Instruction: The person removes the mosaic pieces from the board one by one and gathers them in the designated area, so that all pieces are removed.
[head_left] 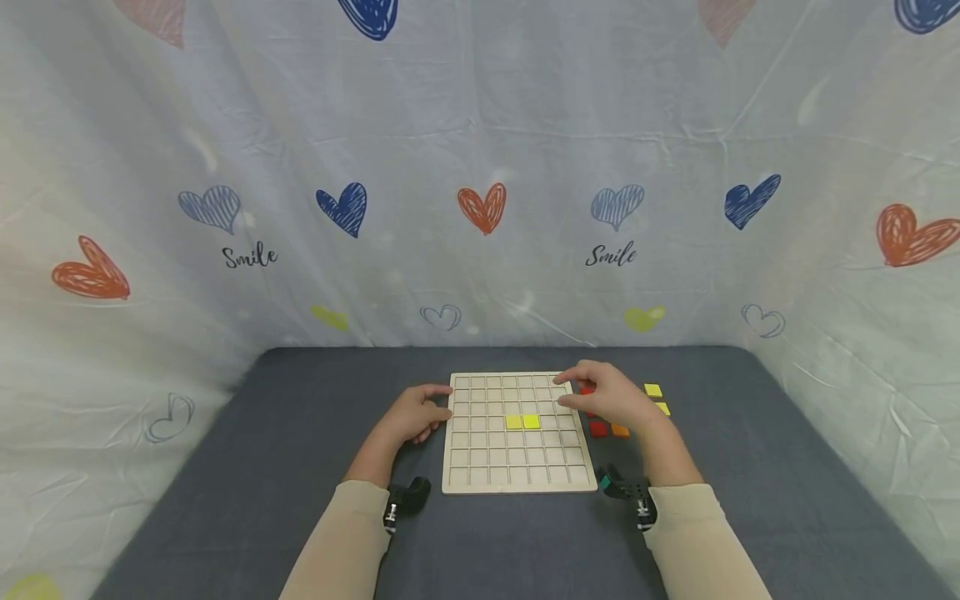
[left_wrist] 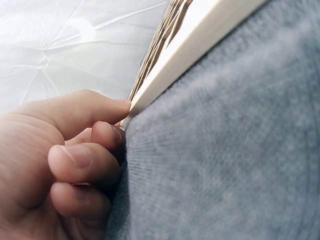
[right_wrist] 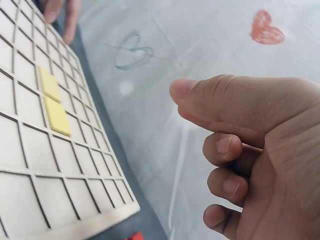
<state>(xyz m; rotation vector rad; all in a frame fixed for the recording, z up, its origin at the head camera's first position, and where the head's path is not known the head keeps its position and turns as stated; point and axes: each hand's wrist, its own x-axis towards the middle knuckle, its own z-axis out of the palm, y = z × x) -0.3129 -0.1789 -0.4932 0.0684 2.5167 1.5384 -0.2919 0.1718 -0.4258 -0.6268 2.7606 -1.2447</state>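
Note:
A pale wooden grid board [head_left: 480, 457] lies on the dark table, with two yellow square tiles [head_left: 532, 422] side by side near its middle. My left hand [head_left: 412, 414] touches the board's left edge with thumb and index finger spread apart; its other fingers are bent beside the edge in the left wrist view. Above the board's upper right corner, my right hand [head_left: 611, 393] has its thumb and index finger stretched out with a gap between them, and no tile shows there. Its remaining fingers [right_wrist: 227, 185] curl loosely in the right wrist view.
Right of the board lie red tiles [head_left: 597, 428], an orange tile [head_left: 620, 431] and yellow tiles [head_left: 653, 390], some partly hidden by the right hand. A white curtain [head_left: 420, 267] printed with hearts stands behind the table [head_left: 322, 425].

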